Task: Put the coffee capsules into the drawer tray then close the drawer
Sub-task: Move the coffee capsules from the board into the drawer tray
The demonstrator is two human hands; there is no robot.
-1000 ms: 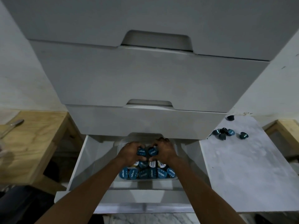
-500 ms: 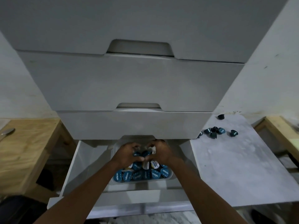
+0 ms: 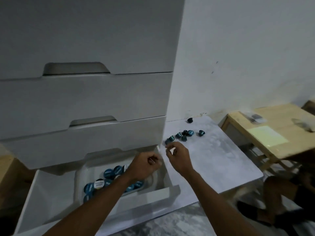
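Note:
The bottom drawer (image 3: 153,195) of a white cabinet is pulled out. In it sits a white tray (image 3: 78,178) filled with several blue-lidded coffee capsules (image 3: 108,173). More loose capsules (image 3: 185,134) lie in a cluster on the grey marble slab (image 3: 221,160) to the right, and a single dark capsule (image 3: 190,120) rests near the wall. My left hand (image 3: 146,163) hovers over the drawer's right end, fingers loosely curled, nothing visible in it. My right hand (image 3: 178,156) is above the slab's left edge, fingers apart, just below the nearest loose capsule (image 3: 167,141).
Closed upper drawers (image 3: 85,99) overhang the back of the open one. A light wooden table (image 3: 272,133) with small items on it stands at the right. My leg (image 3: 281,193) shows at lower right. A marbled floor runs below the drawer front.
Both hands have left the capsules in the tray and moved right toward the loose capsules on the slab. My head has turned right, shifting the cabinet to the left of the view.

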